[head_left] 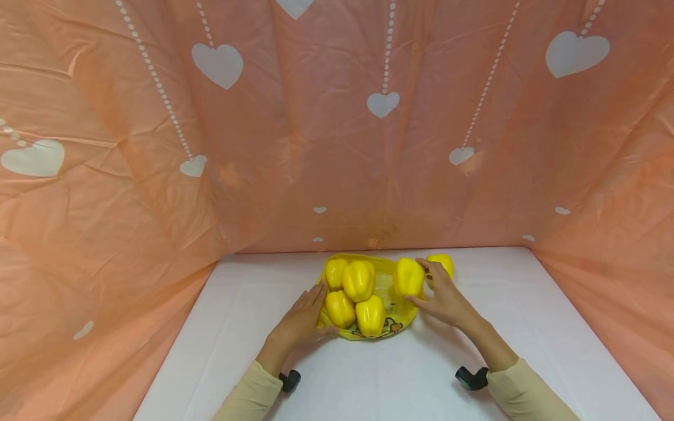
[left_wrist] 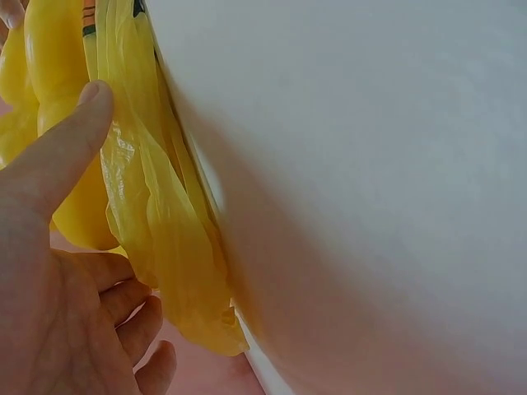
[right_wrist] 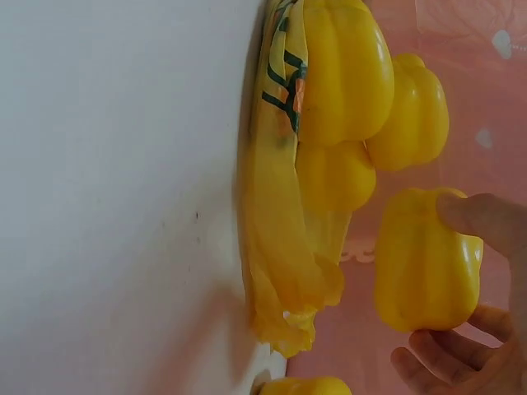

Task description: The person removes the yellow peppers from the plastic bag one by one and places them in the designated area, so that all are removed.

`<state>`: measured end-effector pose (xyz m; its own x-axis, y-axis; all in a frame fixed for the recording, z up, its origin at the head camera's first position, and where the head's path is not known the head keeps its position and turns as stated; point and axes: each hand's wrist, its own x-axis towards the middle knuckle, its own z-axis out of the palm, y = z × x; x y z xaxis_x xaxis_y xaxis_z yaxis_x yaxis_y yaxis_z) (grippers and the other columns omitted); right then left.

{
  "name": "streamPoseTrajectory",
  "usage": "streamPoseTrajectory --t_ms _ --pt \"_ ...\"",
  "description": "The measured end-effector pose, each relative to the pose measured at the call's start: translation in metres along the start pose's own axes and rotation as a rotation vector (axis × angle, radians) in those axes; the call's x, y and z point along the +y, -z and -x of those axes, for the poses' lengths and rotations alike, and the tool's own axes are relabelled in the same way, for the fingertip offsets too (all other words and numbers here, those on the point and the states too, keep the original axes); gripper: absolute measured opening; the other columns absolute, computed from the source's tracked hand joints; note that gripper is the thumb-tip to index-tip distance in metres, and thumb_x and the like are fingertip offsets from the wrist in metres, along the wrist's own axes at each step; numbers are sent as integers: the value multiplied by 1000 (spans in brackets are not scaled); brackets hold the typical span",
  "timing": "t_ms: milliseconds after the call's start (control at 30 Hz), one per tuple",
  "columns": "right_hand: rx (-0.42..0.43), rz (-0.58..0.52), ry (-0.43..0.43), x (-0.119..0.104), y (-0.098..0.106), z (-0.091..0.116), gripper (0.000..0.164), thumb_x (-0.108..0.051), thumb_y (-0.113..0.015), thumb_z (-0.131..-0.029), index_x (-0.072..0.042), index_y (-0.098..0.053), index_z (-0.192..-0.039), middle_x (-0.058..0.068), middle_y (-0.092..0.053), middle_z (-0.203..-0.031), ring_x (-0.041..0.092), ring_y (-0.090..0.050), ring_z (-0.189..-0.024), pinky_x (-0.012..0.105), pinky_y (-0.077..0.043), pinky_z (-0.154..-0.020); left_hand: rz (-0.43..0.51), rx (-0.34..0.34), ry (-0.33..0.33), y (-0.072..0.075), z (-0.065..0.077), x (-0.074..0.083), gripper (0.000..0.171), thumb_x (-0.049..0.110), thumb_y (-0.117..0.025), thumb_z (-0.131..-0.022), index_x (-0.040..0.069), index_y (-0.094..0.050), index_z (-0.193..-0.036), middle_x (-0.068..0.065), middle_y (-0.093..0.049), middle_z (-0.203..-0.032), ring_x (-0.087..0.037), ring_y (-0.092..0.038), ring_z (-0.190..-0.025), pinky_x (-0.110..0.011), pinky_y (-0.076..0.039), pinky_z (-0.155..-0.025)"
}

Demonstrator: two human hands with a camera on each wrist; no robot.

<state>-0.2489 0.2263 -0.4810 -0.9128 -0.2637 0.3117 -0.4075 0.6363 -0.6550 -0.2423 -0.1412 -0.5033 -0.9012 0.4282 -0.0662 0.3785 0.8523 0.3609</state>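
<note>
A yellow plastic bag (head_left: pixel 387 292) with a printed pattern lies spread on the white table, with several yellow bell peppers (head_left: pixel 358 280) grouped on its left part. My right hand (head_left: pixel 444 301) grips another bell pepper (right_wrist: pixel 428 259) between thumb and fingers, held over the bag's right side and apart from the group. At the bag's left edge, my left hand (head_left: pixel 302 318) rests with fingers extended against the bag and the nearest peppers. In the left wrist view its thumb (left_wrist: pixel 70 144) lies along the bag's side, while the other fingers bend loosely below it.
One more bell pepper (head_left: pixel 441 264) lies on the table (head_left: pixel 253 298) beyond my right hand, right of the bag. A salmon-coloured sheet with white hearts (head_left: pixel 337 175) hangs behind the table and along both sides. Dark wrist cameras (head_left: pixel 471 379) sit on both wrists.
</note>
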Motion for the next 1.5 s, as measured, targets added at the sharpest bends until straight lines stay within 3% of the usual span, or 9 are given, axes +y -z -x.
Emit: streamPoseTrajectory --t_ms 867,900,967,1033,1100,1167,1233,1367,1500 --pt "140 36 96 12 35 21 87 -1 -89 -84 11 -39 -153 30 -49 -147 49 -53 -130 66 -48 -110 18 1 -3 1 2 -2 112 52 -79 -95 -2 -17 -170 -18 -17 -179 -32 -18 -165 -49 -17 -135" --pt "149 44 103 13 37 21 87 0 -90 -83 11 -39 -153 30 -50 -146 49 -54 -128 55 -51 -112 23 2 0 1 2 -2 112 52 -80 -95 -2 -17 -170 -18 -17 -179 -32 -18 -165 -49 -17 -135" --pt "163 54 111 14 41 22 87 1 -90 -82 12 -40 -152 30 -51 -145 48 -55 -127 53 -52 -111 22 2 7 0 2 -2 112 52 -80 -95 -2 -18 -170 -17 -17 -179 -32 -18 -165 -49 -18 -135" --pt "170 54 107 15 46 23 87 1 -90 -82 13 -40 -151 30 -50 -144 48 -55 -127 32 -52 -114 18 1 14 0 1 -1 111 52 -80 -95 -1 -18 -170 -16 -16 -179 -31 -18 -165 -49 -18 -135" --pt "173 55 100 17 51 24 87 2 -91 -81 12 -40 -151 30 -50 -143 48 -54 -127 9 -43 -111 10 -1 16 1 1 -1 111 52 -79 -95 0 -18 -170 -16 -16 -179 -31 -18 -165 -49 -19 -135" --pt "174 56 88 20 56 24 88 2 -91 -81 12 -40 -152 30 -50 -143 48 -54 -127 2 -37 -108 4 0 13 1 1 -1 110 52 -79 -95 -1 -18 -170 -16 -16 -179 -31 -19 -165 -49 -19 -135" --pt "175 61 72 22 61 24 88 1 -91 -81 12 -39 -152 31 -49 -144 49 -53 -128 11 -42 -113 -1 -2 9 2 1 0 110 52 -79 -96 -1 -18 -170 -16 -16 -179 -31 -19 -165 -49 -18 -135" --pt "166 81 33 30 68 25 89 -3 -90 -84 12 -36 -154 32 -47 -144 50 -51 -128 51 -51 -111 9 4 1 3 1 0 110 51 -79 -95 -2 -19 -170 -17 -17 -179 -32 -19 -165 -49 -18 -135" --pt "157 85 8 39 73 27 89 -2 -88 -85 13 -35 -154 33 -45 -146 51 -50 -129 26 -50 -114 27 6 -2 2 2 0 110 50 -81 -95 -3 -19 -170 -18 -17 -178 -32 -19 -165 -49 -19 -135"
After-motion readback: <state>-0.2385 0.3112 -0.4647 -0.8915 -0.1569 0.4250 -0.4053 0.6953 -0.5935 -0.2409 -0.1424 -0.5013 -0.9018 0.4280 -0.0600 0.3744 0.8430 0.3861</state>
